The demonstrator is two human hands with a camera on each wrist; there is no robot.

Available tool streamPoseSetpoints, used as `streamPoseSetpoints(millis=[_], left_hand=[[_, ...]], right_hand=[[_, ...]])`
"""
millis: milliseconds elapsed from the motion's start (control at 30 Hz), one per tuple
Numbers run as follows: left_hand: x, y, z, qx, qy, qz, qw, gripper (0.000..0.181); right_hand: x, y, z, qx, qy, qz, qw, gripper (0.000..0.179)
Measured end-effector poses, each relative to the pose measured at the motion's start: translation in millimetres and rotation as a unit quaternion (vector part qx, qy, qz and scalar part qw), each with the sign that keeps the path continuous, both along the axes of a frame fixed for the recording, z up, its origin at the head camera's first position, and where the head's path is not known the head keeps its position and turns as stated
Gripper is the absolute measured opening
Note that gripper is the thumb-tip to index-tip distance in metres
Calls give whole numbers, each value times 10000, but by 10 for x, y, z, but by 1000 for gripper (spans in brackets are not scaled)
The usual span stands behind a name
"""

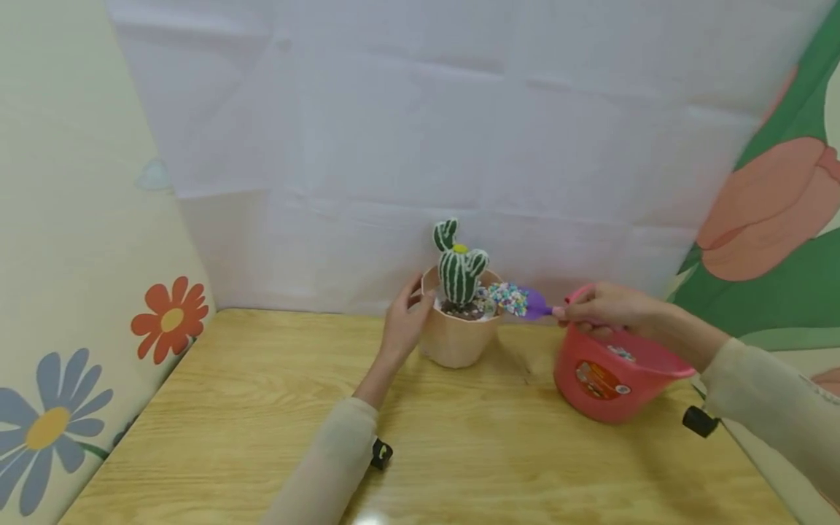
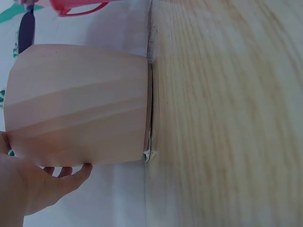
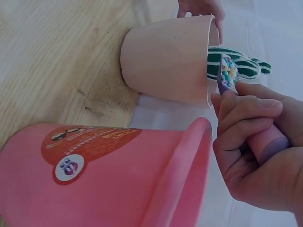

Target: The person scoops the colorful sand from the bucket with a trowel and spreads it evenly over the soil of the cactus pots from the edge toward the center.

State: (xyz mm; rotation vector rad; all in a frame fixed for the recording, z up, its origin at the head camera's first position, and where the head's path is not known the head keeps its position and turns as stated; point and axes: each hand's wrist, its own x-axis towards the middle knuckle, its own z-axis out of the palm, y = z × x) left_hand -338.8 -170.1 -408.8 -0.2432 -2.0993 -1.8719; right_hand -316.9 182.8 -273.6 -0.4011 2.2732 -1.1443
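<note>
A green knitted cactus [image 1: 459, 281] with white stripes stands in a beige flowerpot [image 1: 454, 343] at the back of the table. At the pot's left side, my left hand [image 1: 403, 324] holds it near the rim, fingers against the outer wall. My right hand [image 1: 610, 306] grips the pink handle of a small toy shovel [image 3: 267, 144], its purple blade [image 1: 538, 304] heaped with small multicoloured pebbles [image 1: 508, 297]. The loaded blade is at the pot's right rim, beside the cactus. Pebbles also show inside the pot around the cactus, partly hidden by the plant.
A pink bucket [image 1: 587, 407] with an orange label stands right of the pot, under my right forearm. Inside it are more coloured pebbles [image 1: 620, 353]. The wooden table [image 1: 262, 408] meets a white cloth [image 1: 367, 146] behind; flower-patterned walls flank both sides.
</note>
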Motion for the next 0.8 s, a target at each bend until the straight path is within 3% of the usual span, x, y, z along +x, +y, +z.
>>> streamPoseSetpoints(millis=[233,400,800], left_hand=[[34,2,-6,18,14,48,10000,60],[18,-6,-5,1,25,68,10000,57],[68,-26,64,182,0,-195,9996,55]], right_hand=[[-35,-59,21,281,-144,-81,9995,36],[-60,-133,19,227,-373,-107,9990,58],[-138,-322,59,175,-557,245,9980,53]])
